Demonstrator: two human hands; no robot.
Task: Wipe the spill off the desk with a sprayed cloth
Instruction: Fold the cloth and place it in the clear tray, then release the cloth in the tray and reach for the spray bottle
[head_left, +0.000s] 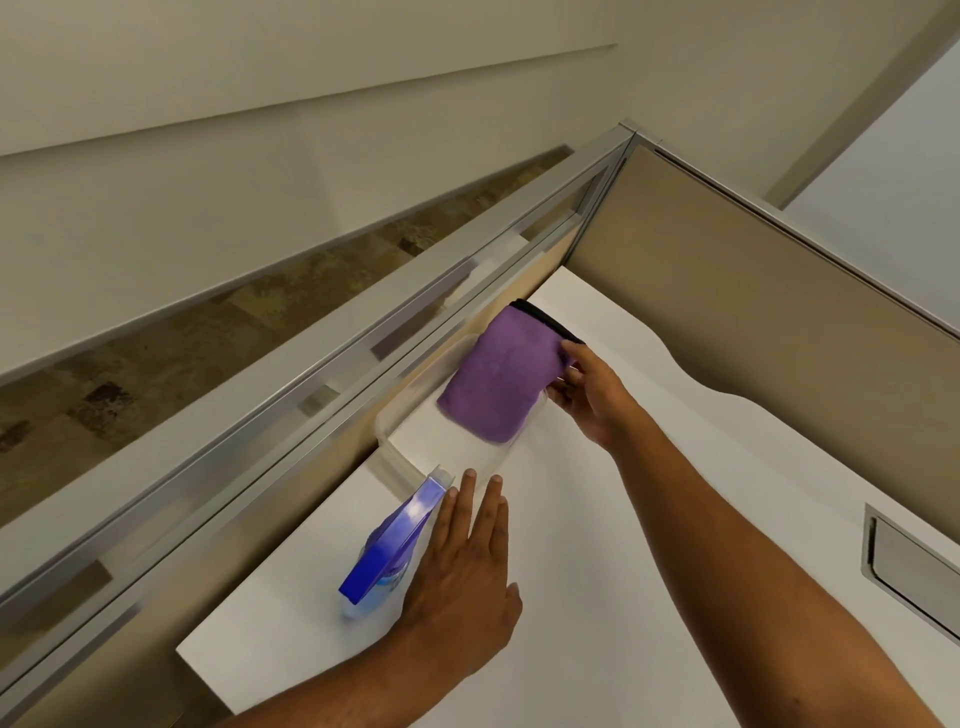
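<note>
left hand beside spray bottle, folded purple cloth

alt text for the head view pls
A person's right hand pinches the edge of a folded purple cloth lying in a clear plastic tray on a white desk. The left hand, fingers extended, rests against a blue-triggered spray bottle.

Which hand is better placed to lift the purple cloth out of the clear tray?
The right hand. Its fingers already pinch the near edge of the purple cloth in the clear tray. The left hand lies open beside the blue spray bottle, nearer the person.
</note>
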